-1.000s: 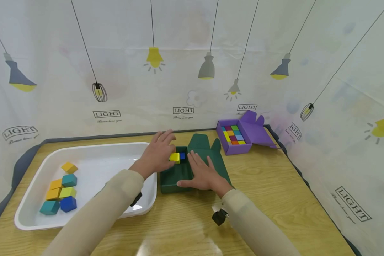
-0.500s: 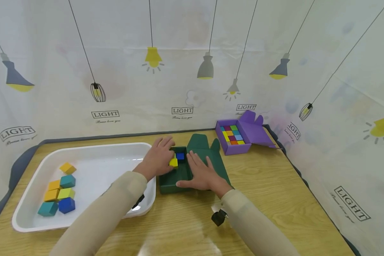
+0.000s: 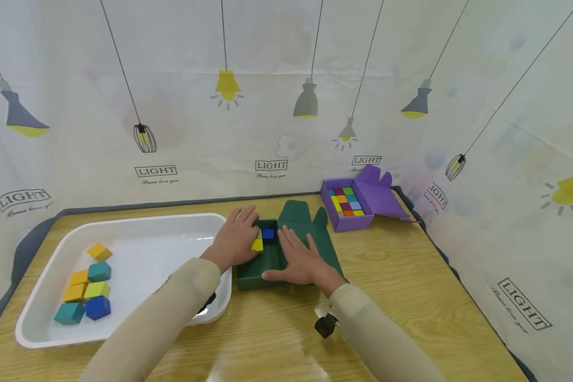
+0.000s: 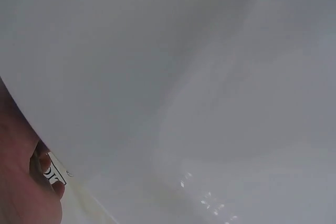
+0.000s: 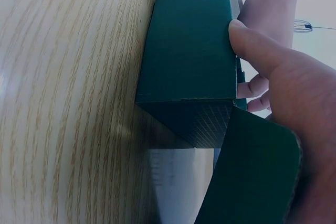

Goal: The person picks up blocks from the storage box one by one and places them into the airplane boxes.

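We see the white tray [image 3: 145, 241], beside it the opened green box [image 3: 255, 280], on whose edge the right hand [image 3: 303, 260] rests with straight, spread fingers, and the left hand [image 3: 233, 239], whose grip we cannot tell, at the yellow block [image 3: 258, 245] inside.

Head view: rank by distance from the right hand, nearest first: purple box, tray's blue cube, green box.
1. Green box: right at the right hand, touching.
2. Purple box: beyond the hand, to its right.
3. Blue cube: far left, in the white tray.
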The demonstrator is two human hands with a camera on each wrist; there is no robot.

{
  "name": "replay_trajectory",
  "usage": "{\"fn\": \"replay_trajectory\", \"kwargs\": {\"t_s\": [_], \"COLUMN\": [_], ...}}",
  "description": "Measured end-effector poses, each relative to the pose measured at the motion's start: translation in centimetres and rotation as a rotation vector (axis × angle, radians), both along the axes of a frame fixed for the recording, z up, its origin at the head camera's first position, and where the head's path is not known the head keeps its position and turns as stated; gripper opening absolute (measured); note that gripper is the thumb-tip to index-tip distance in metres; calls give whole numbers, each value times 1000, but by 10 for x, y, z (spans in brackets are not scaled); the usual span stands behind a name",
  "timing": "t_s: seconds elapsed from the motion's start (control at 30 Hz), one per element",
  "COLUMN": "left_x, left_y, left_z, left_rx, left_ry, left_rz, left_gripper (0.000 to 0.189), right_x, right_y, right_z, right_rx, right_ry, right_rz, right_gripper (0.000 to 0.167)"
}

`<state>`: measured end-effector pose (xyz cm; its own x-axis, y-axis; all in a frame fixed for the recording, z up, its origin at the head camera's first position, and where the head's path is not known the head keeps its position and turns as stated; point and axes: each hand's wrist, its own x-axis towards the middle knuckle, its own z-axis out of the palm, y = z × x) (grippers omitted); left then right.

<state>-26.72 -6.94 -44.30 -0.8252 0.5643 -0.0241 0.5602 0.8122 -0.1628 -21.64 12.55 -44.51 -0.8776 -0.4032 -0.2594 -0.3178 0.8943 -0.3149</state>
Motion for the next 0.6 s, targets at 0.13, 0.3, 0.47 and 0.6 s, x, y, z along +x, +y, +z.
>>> {"fn": "replay_trajectory", "kwargs": {"t_s": [0.13,0.3,0.47,0.6], "left_x": [0,0,0,-1], "left_y": [-1,-1,0,-1], "left_z": [-4,-7,-8,-8], "left_rx": [-30,-54,-69,-67], "left_ry": [38,58,60,69], "left_rz": [-6,-3,4,8], "left_gripper": [51,56,54,53], "right_x": [0,-1,0,0], "right_y": [-1,-1,-1,-1], "right_z": [1,1,0,0], "right_rx": [-1,3,4,1], "right_ry": [-1,-2,-3,-3], "right_rz": [-3,-5,-6,-8], "right_gripper": [111,111,111,111]}}
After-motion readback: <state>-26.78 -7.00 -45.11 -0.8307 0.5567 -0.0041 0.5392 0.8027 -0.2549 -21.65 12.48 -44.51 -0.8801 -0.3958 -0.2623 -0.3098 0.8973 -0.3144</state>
